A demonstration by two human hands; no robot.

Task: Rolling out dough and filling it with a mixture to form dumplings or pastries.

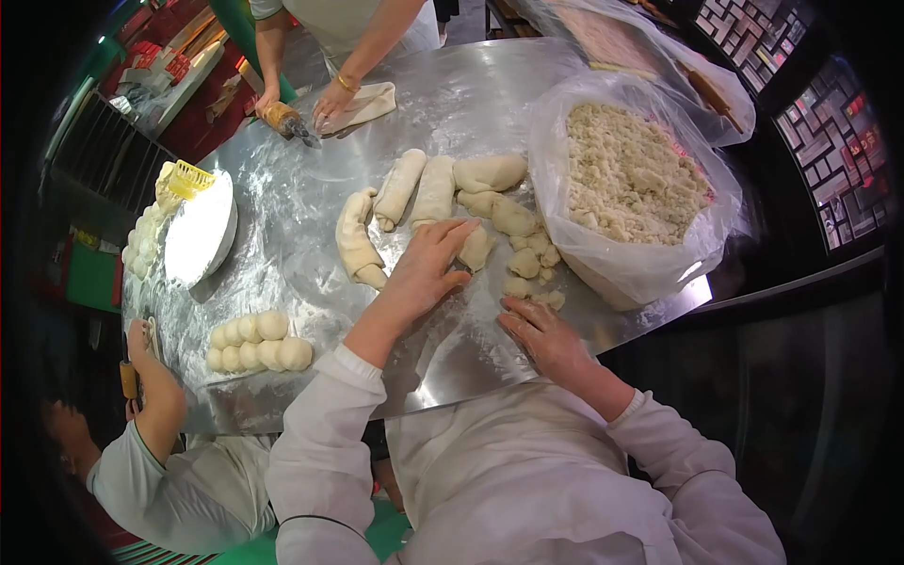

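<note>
My left hand (432,267) reaches over the floured metal table, fingers spread and thumb apart. Its fingertips are at a small piece of dough (477,248); whether they press on it I cannot tell. Just beyond lie dough rolls (400,187), one of them a curved roll (355,236) left of my wrist. My right hand (540,337) is low over the table with nothing in it. Beside its fingertips are small lumps of crumbly filling (544,298), and more lumps (526,258) trail up towards a longer piece of dough (505,212).
A plastic-lined tub of crumbly filling (635,176) stands at right. Two rows of dough balls (258,342) and a white basin of flour (201,229) are at left. Across the table a co-worker's hand holds a rolling pin (282,119); another person (159,395) works at left.
</note>
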